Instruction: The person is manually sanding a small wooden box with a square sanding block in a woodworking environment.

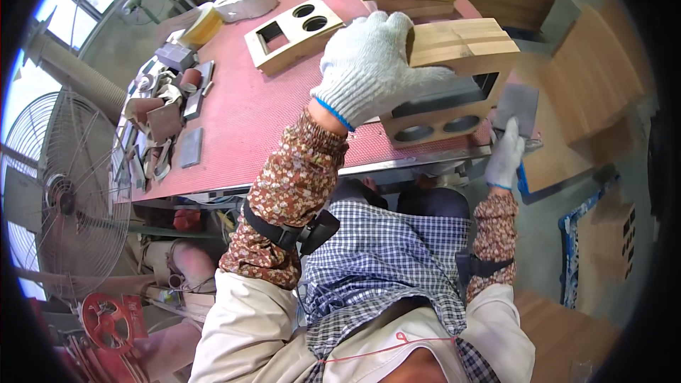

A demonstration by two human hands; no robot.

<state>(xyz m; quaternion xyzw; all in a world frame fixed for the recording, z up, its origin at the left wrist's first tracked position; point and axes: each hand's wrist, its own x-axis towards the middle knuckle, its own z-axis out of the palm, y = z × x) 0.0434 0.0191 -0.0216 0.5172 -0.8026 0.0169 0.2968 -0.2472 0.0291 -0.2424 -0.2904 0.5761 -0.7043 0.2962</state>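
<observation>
My left hand (pixel 369 67), in a white knit glove, grips a wooden box (pixel 468 46), its thumb stretched along the near edge. The box stands tilted on the red work table, with one rectangular opening and two round holes in the face toward me. By the right end of the box, my gloved right hand (pixel 506 152) is closed on a flat grey sanding pad (pixel 518 105). The pad appears close to the box's side; whether they touch I cannot tell. Two similar boxes lie farther back, one wooden box (pixel 292 41) at left and another wooden box (pixel 404 0) behind.
On the red table (pixel 234 113), sandpaper pieces (pixel 164 120) and a grey flat block (pixel 191 147) lie at the left, with rolls of tape (pixel 245 1) behind. A large fan (pixel 64 195) stands left. Stacked wooden panels (pixel 596 78) and a blue-edged pallet (pixel 571 255) are at right.
</observation>
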